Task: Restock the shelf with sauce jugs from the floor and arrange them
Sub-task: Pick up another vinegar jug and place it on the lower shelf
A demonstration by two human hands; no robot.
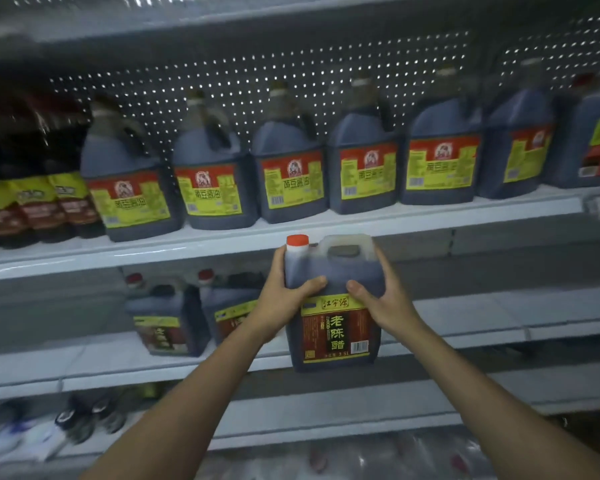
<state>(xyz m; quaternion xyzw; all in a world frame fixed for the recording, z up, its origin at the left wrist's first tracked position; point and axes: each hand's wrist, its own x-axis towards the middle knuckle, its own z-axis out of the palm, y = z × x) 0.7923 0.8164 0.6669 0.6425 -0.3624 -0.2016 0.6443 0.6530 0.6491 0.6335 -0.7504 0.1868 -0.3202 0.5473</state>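
My left hand [284,299] and my right hand [378,303] both squeeze one dark jug [333,306] — fingers curled round its sides, thumbs on the front. I hold it up in the air, in front of the middle shelf [499,327]. Two jugs [168,317] like it stand there already. I think I must push mine in next to them — label facing out.
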